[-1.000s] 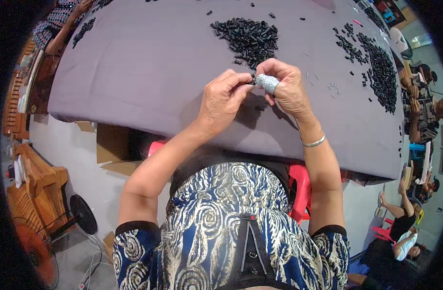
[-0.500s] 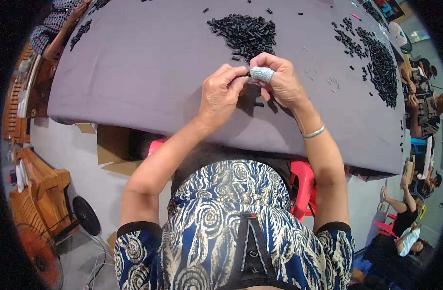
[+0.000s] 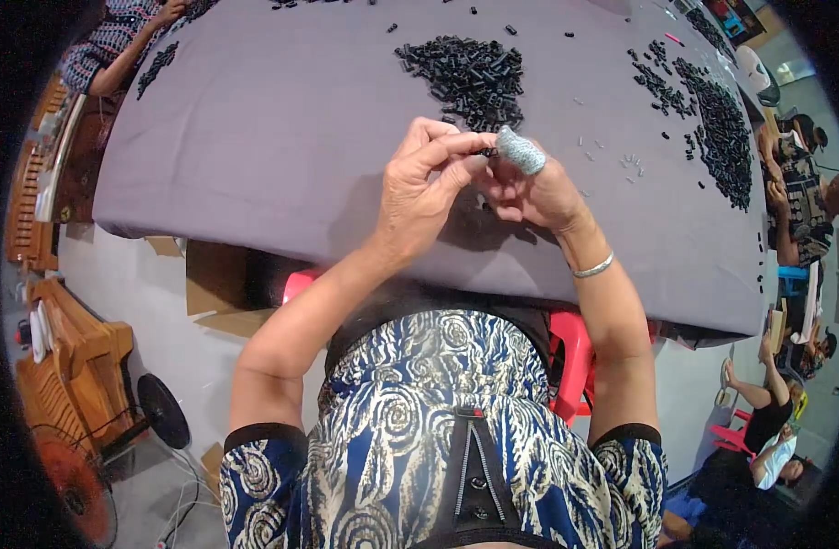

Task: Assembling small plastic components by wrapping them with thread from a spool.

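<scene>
The left hand [image 3: 415,188] pinches a small black part [image 3: 486,153], apparently steadying it beside the right hand [image 3: 552,194], whose grip behind its grey wrap [image 3: 522,154] cannot be determined.

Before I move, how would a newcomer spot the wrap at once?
On the grey table, find the left hand and right hand close together, short of the middle black pile. Take the right hand, with the bangle at its wrist. The wrap is its pale grey, rough-textured cover, set apart by the bare skin around it.
</scene>
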A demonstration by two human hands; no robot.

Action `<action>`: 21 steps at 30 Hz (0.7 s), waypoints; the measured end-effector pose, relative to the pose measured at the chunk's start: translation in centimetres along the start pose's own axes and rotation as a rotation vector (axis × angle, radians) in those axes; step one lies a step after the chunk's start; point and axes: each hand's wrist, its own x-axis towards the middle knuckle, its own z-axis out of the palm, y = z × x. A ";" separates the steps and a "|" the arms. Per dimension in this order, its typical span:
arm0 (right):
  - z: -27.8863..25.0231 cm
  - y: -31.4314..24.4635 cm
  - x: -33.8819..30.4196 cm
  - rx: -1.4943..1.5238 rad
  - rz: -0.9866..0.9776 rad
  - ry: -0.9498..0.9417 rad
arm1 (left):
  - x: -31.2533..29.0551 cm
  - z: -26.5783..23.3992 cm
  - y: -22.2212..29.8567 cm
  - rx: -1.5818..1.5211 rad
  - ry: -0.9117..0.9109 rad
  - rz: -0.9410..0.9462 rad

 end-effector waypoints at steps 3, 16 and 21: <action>-0.3 0.2 0.1 0.026 0.022 -0.119 | -0.2 0.2 0.1 0.111 0.003 0.056; 3.5 0.8 -0.5 0.295 -0.169 -0.183 | -1.1 1.7 1.7 -0.006 0.073 0.120; 2.6 -0.4 0.3 0.211 -0.104 -0.141 | 0.3 0.9 2.3 0.051 0.067 0.022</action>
